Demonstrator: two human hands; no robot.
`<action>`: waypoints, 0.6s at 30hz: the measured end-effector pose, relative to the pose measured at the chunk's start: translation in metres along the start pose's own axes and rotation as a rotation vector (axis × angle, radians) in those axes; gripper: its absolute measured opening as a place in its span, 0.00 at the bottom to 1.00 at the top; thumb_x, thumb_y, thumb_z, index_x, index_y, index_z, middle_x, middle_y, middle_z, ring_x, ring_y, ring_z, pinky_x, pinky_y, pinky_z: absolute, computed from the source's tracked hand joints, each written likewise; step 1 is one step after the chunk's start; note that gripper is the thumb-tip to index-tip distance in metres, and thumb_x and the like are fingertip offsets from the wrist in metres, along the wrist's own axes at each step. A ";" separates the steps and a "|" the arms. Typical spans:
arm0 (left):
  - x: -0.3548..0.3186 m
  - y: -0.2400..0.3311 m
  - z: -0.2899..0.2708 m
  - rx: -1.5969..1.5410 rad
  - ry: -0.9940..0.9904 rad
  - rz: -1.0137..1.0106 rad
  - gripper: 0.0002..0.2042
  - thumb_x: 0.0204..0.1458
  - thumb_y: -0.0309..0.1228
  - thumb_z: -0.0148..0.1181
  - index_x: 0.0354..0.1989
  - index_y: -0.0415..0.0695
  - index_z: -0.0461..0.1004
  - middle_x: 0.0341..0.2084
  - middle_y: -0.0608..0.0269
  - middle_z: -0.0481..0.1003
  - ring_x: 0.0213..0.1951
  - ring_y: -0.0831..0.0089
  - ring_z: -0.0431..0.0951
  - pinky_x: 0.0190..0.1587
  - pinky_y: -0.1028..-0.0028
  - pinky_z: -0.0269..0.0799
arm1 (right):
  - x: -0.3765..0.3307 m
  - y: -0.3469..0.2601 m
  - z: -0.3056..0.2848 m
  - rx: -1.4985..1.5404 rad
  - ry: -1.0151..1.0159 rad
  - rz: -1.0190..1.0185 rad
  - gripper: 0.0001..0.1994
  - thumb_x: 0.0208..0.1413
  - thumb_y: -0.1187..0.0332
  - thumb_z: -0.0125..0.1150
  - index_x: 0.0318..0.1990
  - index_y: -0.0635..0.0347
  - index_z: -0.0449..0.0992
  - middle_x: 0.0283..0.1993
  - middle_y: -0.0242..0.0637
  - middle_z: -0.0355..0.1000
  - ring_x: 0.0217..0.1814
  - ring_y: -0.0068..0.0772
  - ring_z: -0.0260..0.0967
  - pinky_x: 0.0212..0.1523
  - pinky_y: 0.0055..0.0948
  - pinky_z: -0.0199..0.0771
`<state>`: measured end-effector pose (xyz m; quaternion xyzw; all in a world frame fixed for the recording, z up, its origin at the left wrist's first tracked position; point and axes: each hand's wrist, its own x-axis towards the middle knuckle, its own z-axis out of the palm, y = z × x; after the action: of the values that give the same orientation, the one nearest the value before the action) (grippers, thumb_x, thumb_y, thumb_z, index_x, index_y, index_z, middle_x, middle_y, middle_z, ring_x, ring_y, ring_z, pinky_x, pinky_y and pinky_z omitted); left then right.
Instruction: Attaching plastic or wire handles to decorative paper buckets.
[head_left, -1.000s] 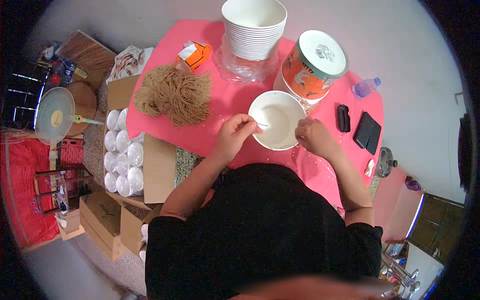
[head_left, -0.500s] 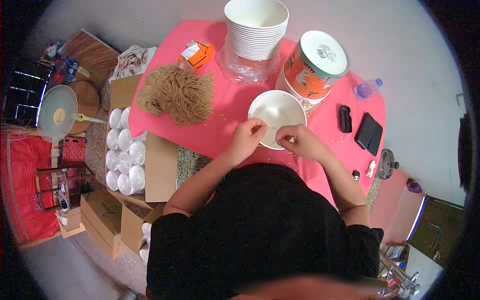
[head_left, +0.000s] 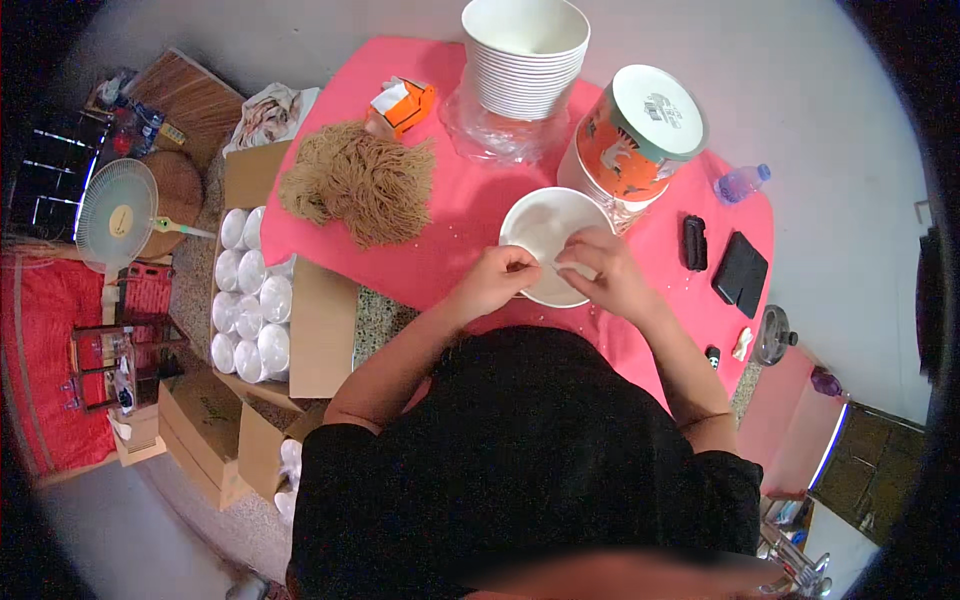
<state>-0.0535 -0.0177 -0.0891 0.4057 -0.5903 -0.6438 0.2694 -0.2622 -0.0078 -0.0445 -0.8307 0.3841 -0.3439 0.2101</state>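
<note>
A white paper bucket [head_left: 528,214] stands on the pink tablecloth in front of me, mouth up. At the left part of its near rim is my left hand [head_left: 495,279], thumb and fingers pinched together. Whatever they hold is too small to make out. My right hand [head_left: 606,274] reaches over the right side of the rim, fingers bent and slightly blurred, with a gap between thumb and forefinger. Nothing shows in that gap. Just behind the bucket, a patterned orange and green bucket [head_left: 630,150] stands upside down on more white buckets.
A tall stack of white buckets [head_left: 525,75] stands at the back on clear plastic. To the left lie a bundle of brown cords [head_left: 362,185] and an orange packet [head_left: 402,106]. A bottle [head_left: 742,184], black case [head_left: 694,243] and black wallet-like item [head_left: 741,274] are right. An open carton [head_left: 325,330] sits left below.
My right hand has shifted slightly up and right over the bucket, and its thumb and fingers have parted. The left hand stays pinched near the rim. The whole view has shifted a little.
</note>
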 end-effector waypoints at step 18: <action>-0.016 0.011 -0.007 0.203 0.010 0.173 0.06 0.49 0.27 0.57 0.30 0.35 0.74 0.23 0.66 0.74 0.28 0.83 0.72 0.32 0.78 0.69 | 0.006 -0.023 -0.029 -0.154 -0.223 -0.024 0.05 0.47 0.73 0.55 0.30 0.63 0.67 0.30 0.41 0.67 0.35 0.45 0.66 0.39 0.36 0.66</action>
<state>-0.0407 -0.0098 -0.0750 0.3816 -0.6839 -0.5529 0.2845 -0.2694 -0.0009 -0.0080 -0.8820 0.3734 -0.2213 0.1832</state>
